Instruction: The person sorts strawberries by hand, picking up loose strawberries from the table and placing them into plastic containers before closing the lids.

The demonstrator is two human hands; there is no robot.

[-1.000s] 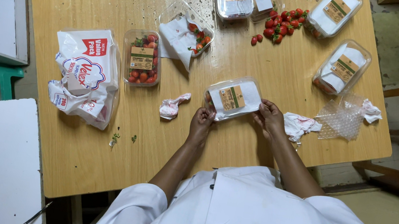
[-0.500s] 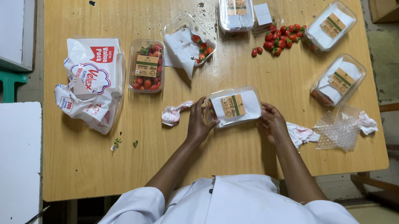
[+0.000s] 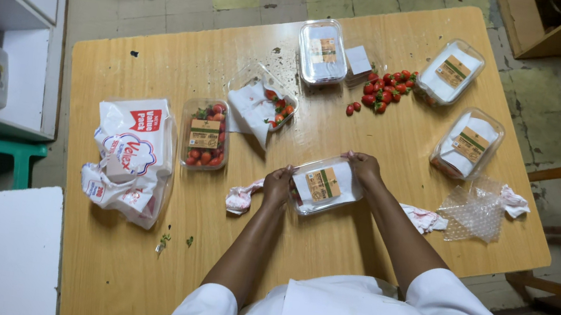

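Two hands: both of the person's bare hands were closed on one clear plastic box (image 3: 325, 185) near the middle of the table's near edge.
Left hand (image 3: 278, 182): its fingers were clamped on the box's left end, beside a crumpled stained tissue (image 3: 240, 197).
Right hand (image 3: 365, 168): its fingers were curled over the box's far right corner, gripping it.
Box in hand: it was lined with white paper, carried a green and brown label, and sat tilted, its right end farther from the person. Whether its lid was fully shut could not be told.
Table (image 3: 121, 275): pale wood, seen from above.
Left edge: a crumpled white plastic bag (image 3: 129, 158) lay there, and just right of it a box full of strawberries (image 3: 206, 135).
Middle: an open box with white paper and a few berries (image 3: 260, 104) lay beyond the hands.
Far edge: a closed lined box (image 3: 322, 53) and another lined box (image 3: 452, 70) stood with loose strawberries (image 3: 381, 94) between them.
Right edge: one more lined box (image 3: 467, 143) sat above a sheet of bubble wrap (image 3: 474, 212).
Doing it well: judging from the grip, even pressure at both ends would have kept the thin plastic from buckling; holding it level and low over the wood would have kept the paper liner in place.
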